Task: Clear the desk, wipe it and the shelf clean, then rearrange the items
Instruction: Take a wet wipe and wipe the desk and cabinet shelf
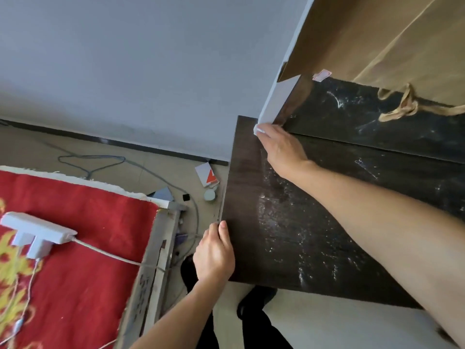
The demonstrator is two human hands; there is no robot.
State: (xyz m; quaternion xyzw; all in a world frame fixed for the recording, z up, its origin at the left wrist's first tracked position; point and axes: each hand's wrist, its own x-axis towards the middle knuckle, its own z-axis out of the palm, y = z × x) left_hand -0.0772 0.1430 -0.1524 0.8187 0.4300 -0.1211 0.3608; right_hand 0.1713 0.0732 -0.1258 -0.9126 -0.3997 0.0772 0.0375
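The dark wooden desk (289, 235) fills the right half of the view, its top streaked with pale smears. My right hand (281, 149) reaches to the desk's far left corner and presses a small white wipe (258, 129) against the surface, next to the foot of a white-edged cardboard box (281, 84). My left hand (214, 253) grips the desk's left edge, thumb on top and fingers curled around the side. Behind the desk top runs a raised dark shelf (364, 117), also smeared, with a brown paper bag (402, 46) standing on it.
A bed with a red and yellow cover (75, 260) stands at the left, with a white power strip (37, 233) and cables on it. On the floor between the bed and the desk lie cables, a white and red card (207, 175) and a small round white object (209, 195). My black shoes (254, 303) show below the desk.
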